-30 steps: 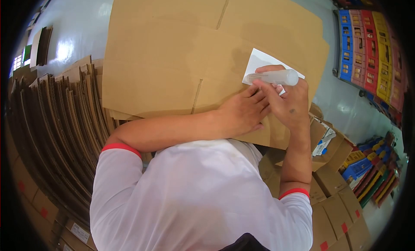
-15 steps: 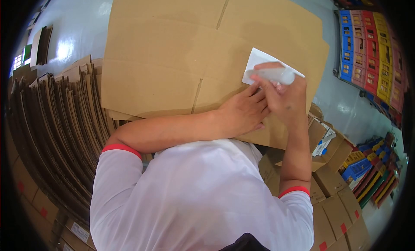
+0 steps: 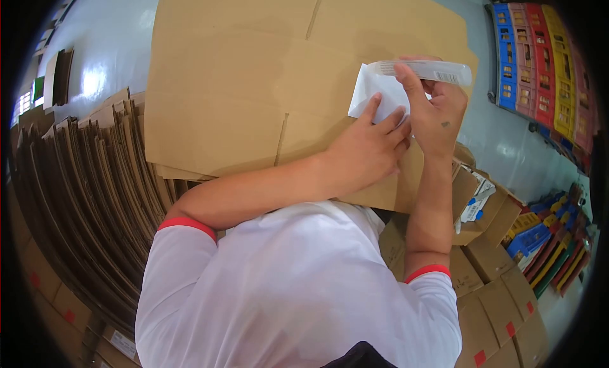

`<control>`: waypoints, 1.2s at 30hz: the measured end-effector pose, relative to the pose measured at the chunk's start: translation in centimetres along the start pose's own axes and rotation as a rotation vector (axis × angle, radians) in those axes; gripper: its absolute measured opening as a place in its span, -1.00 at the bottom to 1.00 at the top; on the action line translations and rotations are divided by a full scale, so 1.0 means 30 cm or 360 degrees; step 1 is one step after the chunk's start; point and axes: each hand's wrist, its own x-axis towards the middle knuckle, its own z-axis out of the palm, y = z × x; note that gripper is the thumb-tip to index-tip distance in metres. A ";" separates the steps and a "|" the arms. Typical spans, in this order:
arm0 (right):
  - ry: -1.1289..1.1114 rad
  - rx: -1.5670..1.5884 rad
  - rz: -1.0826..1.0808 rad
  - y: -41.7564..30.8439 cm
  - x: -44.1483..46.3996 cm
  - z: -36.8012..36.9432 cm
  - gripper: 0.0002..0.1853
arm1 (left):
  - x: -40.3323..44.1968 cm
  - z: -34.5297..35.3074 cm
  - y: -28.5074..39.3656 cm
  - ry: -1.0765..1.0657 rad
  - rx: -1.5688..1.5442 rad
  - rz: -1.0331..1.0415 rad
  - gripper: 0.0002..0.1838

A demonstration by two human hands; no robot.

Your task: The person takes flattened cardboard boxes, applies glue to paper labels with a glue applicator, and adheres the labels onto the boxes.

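Note:
A white sheet of paper (image 3: 366, 90) lies on a large flat piece of cardboard (image 3: 222, 83). My left hand (image 3: 368, 146) rests flat with fingers spread, its fingertips on the lower part of the sheet. Above the paper's upper right, my right hand (image 3: 439, 122) grips a slim translucent bottle (image 3: 431, 70) that looks like a glue bottle, with small print and a barcode on its side. The bottle lies nearly level, its narrower end pointing left over the paper's top edge; I cannot tell whether it touches. My right hand hides the sheet's right side.
Many cardboard sheets (image 3: 82, 197) stand on edge at the left. An open carton (image 3: 485, 209) and closed boxes (image 3: 501, 304) sit at the lower right. Stacked coloured crates (image 3: 542, 70) stand beyond the cardboard at right, with more crates (image 3: 539, 241) below them.
My right hand has moved up and to the right, and the bottle's barcode now faces me. My left fingers have spread and reach further onto the paper.

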 end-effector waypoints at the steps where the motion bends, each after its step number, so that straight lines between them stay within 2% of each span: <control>1: -0.0001 0.0067 -0.0058 0.005 0.004 0.014 -0.80 | 0.001 -0.009 -0.001 -0.0020 0.0003 0.0002 -0.41; 6: 0.0017 0.0066 -0.0181 0.022 0.011 0.029 -0.81 | 0.003 -0.016 0.000 -0.0126 -0.0013 0.0000 -0.39; 9: 0.0100 -0.0013 -0.0100 0.046 -0.004 -0.018 -0.80 | 0.003 0.000 -0.002 -0.0064 0.0028 0.0006 -0.35; 15: 0.0361 -0.0175 0.0035 0.156 -0.068 -0.180 -0.79 | 0.013 -0.027 -0.005 -0.0147 -0.0052 0.0004 -0.31; 21: 0.0585 -0.0143 0.0157 0.185 -0.120 -0.291 -0.76 | 0.024 -0.025 0.007 -0.0157 -0.0082 -0.0038 -0.31; 24: 0.0632 0.0016 0.0162 0.189 -0.131 -0.310 -0.77 | 0.028 -0.036 0.008 -0.0160 -0.0057 -0.0013 -0.31; 26: 0.0724 0.0378 0.0167 0.170 -0.138 -0.324 -0.78 | 0.031 -0.045 0.006 -0.0190 -0.0057 -0.0018 -0.30; 27: 0.0726 0.0384 0.0168 0.169 -0.143 -0.328 -0.78 | 0.031 -0.049 0.006 -0.0194 -0.0053 -0.0018 -0.30; 30: 0.0677 0.0250 0.0109 0.173 -0.160 -0.333 -0.78 | 0.033 -0.054 0.008 -0.0217 -0.0013 -0.0025 -0.28; 32: 0.0560 -0.0106 0.0065 0.182 -0.162 -0.314 -0.79 | 0.034 -0.050 0.005 -0.0221 -0.0032 -0.0045 -0.25; 36: 0.0543 -0.0168 -0.0023 0.202 -0.149 -0.294 -0.82 | 0.030 -0.056 -0.007 -0.0176 -0.0070 -0.0037 -0.25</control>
